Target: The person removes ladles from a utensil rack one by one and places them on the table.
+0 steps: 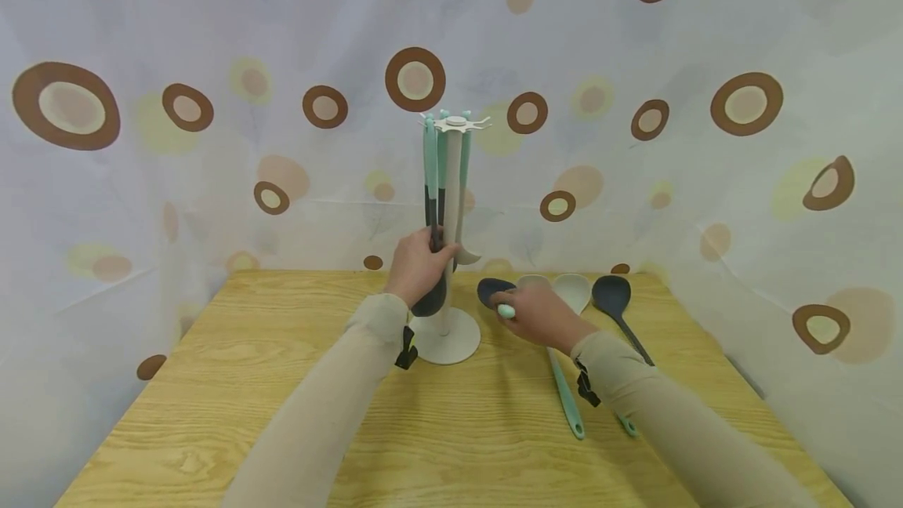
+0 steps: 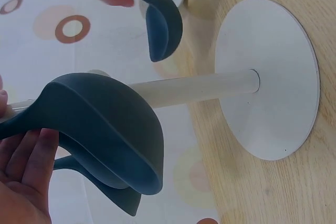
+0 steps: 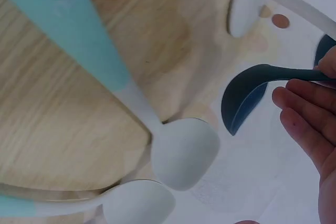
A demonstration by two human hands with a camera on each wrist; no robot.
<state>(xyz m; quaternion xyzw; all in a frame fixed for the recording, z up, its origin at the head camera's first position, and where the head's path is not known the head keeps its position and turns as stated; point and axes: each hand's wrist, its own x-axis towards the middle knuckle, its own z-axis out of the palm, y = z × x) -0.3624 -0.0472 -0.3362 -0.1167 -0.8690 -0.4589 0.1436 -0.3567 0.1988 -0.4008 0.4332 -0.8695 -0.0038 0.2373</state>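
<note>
A white utensil stand [image 1: 462, 342] with a round base and spoked top stands upright near the middle of the table. Several mint-handled utensils hang from its spokes, among them a dark ladle [image 2: 110, 124]. My left hand [image 1: 416, 266] grips that ladle by its dark neck, with the thumb reaching against the pole [image 2: 194, 88]. To the right of the stand, my right hand [image 1: 543, 318] holds another dark ladle [image 3: 247, 90] above the table. Its mint handle end [image 1: 505, 310] points toward the head camera, and its bowl [image 2: 168, 27] hangs apart from the stand.
Two utensils with pale heads [image 3: 184, 153] and mint handles lie right of the stand, partly behind my right hand. Farther right lies a dark-headed spoon [image 1: 612, 295]. A patterned curtain [image 1: 339, 22] rises behind the wooden table [image 1: 282, 351].
</note>
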